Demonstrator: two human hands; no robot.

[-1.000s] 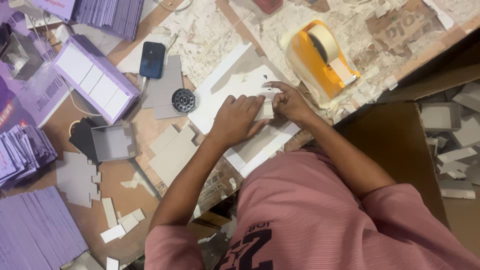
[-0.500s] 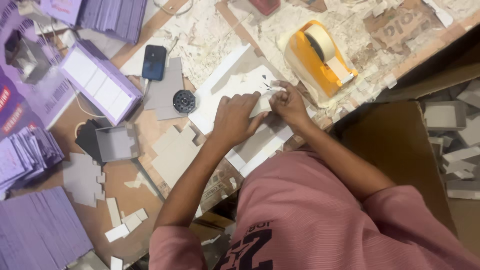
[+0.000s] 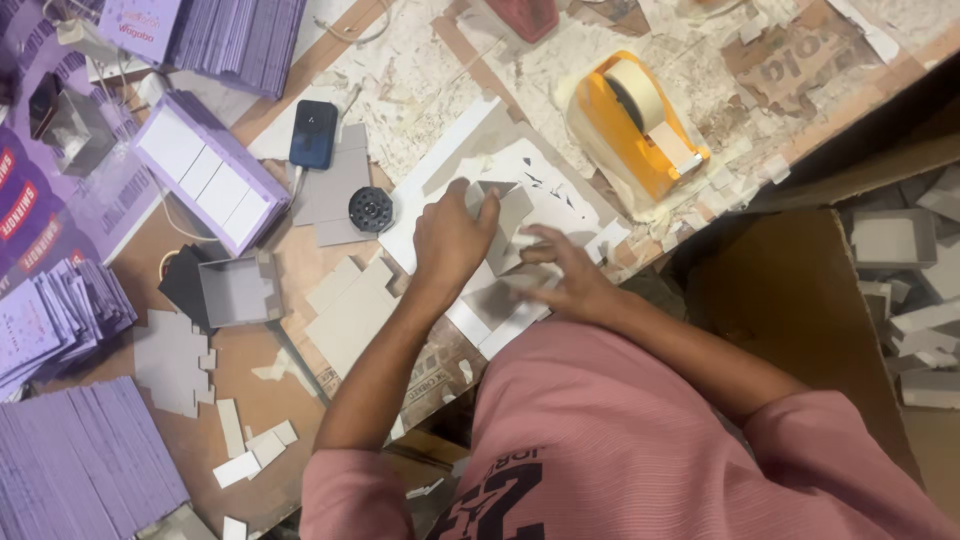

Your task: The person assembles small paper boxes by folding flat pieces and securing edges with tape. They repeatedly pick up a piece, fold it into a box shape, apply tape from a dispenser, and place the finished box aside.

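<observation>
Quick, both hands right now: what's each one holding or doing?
Left hand: closed on a folded grey card piece.
Right hand: fingers spread, blurred, over the white sheet; whether it has a grip on anything cannot be told.

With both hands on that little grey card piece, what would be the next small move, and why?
Probably pressing the raised flap down flat. The left hand pinches the grey card piece, which stands partly folded up over the white sheet, while the right hand, blurred, sits just beside it. The yellow tape dispenser stands close by, apart from both hands.
</observation>
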